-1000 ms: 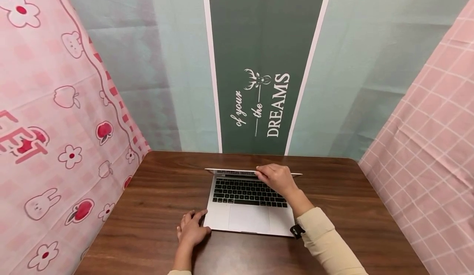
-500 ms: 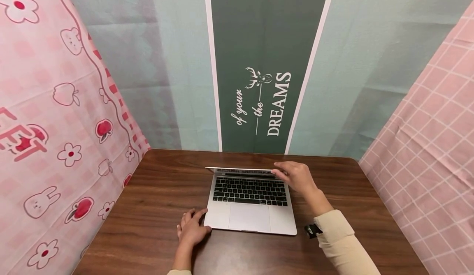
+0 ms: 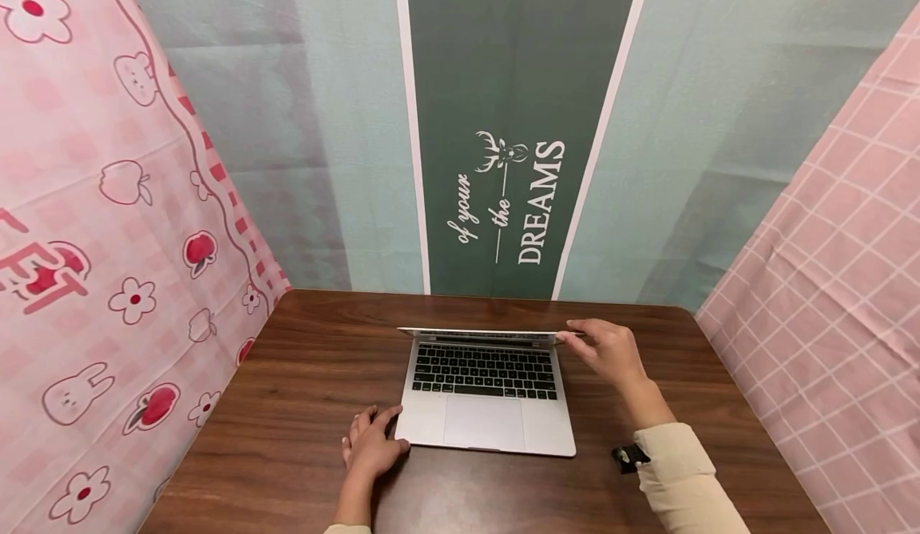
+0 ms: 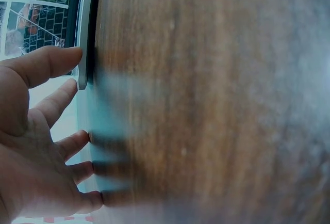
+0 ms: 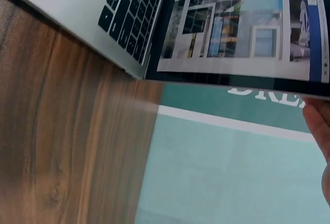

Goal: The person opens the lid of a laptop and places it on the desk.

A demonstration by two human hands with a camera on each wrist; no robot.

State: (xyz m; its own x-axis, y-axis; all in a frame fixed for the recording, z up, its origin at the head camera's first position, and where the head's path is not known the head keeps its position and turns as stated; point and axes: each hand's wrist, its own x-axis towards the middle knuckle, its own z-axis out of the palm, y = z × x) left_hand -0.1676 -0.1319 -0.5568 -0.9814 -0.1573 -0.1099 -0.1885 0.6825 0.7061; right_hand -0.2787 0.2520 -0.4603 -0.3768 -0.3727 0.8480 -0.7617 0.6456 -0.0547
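Note:
A silver laptop with a black keyboard stands unfolded on the table, its lid raised. In the right wrist view its lit screen displays pictures. My right hand pinches the lid's upper right corner between thumb and fingers; in the right wrist view only part of this hand shows, at the lid's edge. My left hand rests at the laptop's front left corner with fingers spread. In the left wrist view that hand's thumb touches the laptop's edge, while the other fingertips reach down to the tabletop.
The brown wooden table carries the laptop near its middle. A green and teal printed curtain hangs behind it. Pink patterned cloths hang at the left and right. A small black device sits by the right cuff.
My right hand has slid rightward along the lid's top edge, from near its middle to its right corner. The left hand and the laptop base stay in place.

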